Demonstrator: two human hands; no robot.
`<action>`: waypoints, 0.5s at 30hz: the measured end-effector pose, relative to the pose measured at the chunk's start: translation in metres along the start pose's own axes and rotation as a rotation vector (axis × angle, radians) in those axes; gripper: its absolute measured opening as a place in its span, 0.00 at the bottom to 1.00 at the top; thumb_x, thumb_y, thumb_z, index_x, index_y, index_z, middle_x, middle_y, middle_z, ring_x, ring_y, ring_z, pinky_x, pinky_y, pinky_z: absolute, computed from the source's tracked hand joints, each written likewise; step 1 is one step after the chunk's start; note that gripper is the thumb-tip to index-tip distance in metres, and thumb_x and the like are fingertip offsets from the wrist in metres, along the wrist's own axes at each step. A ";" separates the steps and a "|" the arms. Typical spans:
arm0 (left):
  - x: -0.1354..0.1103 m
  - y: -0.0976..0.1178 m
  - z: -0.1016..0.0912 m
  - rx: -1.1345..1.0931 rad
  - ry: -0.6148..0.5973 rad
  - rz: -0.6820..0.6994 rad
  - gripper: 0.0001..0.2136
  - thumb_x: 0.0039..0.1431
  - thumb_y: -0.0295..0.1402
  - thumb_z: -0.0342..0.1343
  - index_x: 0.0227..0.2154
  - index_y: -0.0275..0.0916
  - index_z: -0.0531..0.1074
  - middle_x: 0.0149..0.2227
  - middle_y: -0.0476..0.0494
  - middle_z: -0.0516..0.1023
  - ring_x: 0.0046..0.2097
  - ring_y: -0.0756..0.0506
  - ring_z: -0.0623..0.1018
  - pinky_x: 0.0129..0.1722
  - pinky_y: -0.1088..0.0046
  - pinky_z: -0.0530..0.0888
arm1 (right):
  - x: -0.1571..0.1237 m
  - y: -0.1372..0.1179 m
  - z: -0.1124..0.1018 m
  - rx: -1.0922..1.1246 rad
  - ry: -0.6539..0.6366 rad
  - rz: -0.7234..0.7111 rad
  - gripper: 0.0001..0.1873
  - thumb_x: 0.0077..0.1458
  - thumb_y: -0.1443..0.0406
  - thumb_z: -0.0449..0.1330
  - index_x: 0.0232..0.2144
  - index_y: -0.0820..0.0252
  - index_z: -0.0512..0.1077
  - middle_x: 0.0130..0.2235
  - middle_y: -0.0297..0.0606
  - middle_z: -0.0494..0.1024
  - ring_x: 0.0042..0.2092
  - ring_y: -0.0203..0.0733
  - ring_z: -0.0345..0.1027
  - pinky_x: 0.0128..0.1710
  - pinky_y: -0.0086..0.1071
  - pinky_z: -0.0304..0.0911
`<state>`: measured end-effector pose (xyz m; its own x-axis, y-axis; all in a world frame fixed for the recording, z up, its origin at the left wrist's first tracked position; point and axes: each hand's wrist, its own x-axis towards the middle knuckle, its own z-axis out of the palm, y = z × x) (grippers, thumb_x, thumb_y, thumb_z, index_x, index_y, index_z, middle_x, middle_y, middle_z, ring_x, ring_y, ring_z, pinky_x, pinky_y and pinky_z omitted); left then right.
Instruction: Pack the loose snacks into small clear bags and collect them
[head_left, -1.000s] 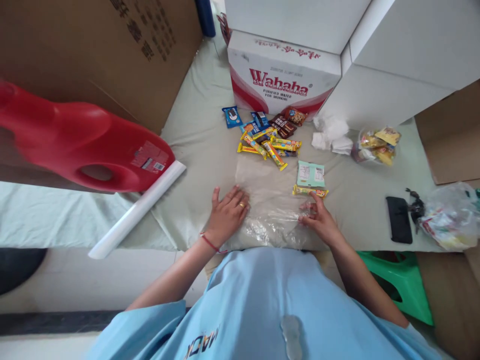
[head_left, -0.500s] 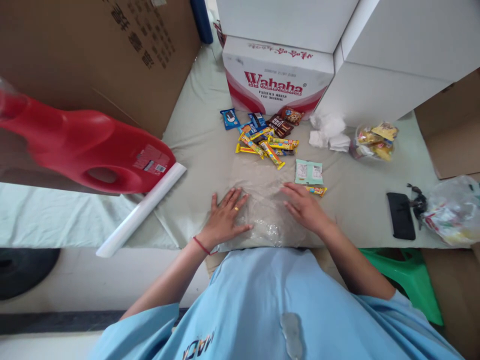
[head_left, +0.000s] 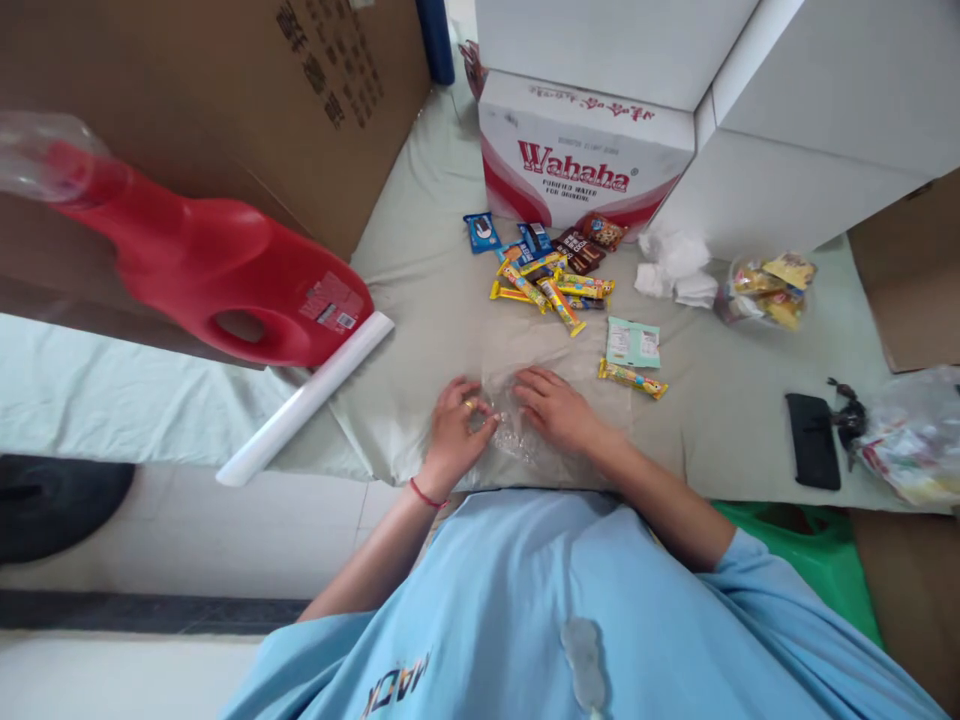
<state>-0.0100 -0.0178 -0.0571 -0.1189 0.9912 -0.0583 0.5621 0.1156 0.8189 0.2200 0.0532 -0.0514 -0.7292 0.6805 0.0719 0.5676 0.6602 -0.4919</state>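
A clear plastic bag (head_left: 555, 375) lies flat on the grey-green cloth (head_left: 420, 300) right in front of me. My left hand (head_left: 459, 425) is on the bag's left part, fingers curled and pinching the film. My right hand (head_left: 559, 410) lies on the bag beside it, fingers bent over the crumpled plastic, the two hands almost touching. Beyond the bag lies a heap of snack bars (head_left: 551, 275) in yellow, blue and brown wrappers. One yellow bar (head_left: 631, 378) and a pale green sachet (head_left: 634, 343) lie apart on the right.
A red jug (head_left: 217, 270) and a white roll (head_left: 307, 398) lie at left before a brown carton (head_left: 225, 90). A Wahaha box (head_left: 577, 170) and white boxes (head_left: 817, 110) stand behind. Tissues (head_left: 675, 268), a snack bag (head_left: 769, 290), a black phone (head_left: 812, 440) and another plastic bag (head_left: 911, 435) sit right.
My right hand slid left across the plastic bag from beside the lone yellow bar until it met my left hand. Both hands' fingers curled in, bunching the film.
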 end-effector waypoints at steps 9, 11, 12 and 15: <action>-0.013 0.021 0.003 -0.732 0.005 -0.534 0.25 0.48 0.47 0.74 0.37 0.43 0.65 0.36 0.52 0.78 0.31 0.48 0.80 0.34 0.72 0.71 | 0.011 0.001 0.029 -0.025 -0.011 0.095 0.27 0.76 0.57 0.53 0.71 0.58 0.70 0.75 0.48 0.65 0.77 0.53 0.56 0.77 0.55 0.51; -0.016 0.023 0.002 -0.730 0.007 -0.557 0.27 0.44 0.43 0.76 0.41 0.43 0.66 0.36 0.52 0.80 0.29 0.50 0.77 0.32 0.73 0.70 | 0.010 0.000 0.030 -0.029 -0.007 0.096 0.27 0.76 0.57 0.53 0.70 0.59 0.71 0.75 0.49 0.66 0.77 0.53 0.56 0.77 0.54 0.51; -0.018 0.024 0.000 -0.716 -0.020 -0.570 0.28 0.43 0.42 0.76 0.43 0.43 0.68 0.35 0.53 0.80 0.28 0.50 0.76 0.30 0.74 0.69 | 0.010 0.000 0.030 -0.032 -0.009 0.098 0.27 0.76 0.58 0.53 0.70 0.60 0.71 0.74 0.49 0.66 0.77 0.53 0.56 0.78 0.54 0.50; -0.025 0.019 -0.010 -0.631 -0.173 -0.618 0.24 0.42 0.40 0.76 0.41 0.41 0.74 0.26 0.55 0.77 0.24 0.50 0.71 0.26 0.74 0.64 | 0.010 -0.001 0.029 -0.037 -0.013 0.104 0.27 0.76 0.57 0.52 0.70 0.60 0.70 0.75 0.49 0.66 0.77 0.53 0.55 0.77 0.54 0.50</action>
<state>-0.0046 -0.0414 -0.0346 -0.0978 0.7658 -0.6356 -0.1210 0.6248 0.7714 0.2014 0.0503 -0.0754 -0.6700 0.7423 0.0109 0.6544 0.5975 -0.4634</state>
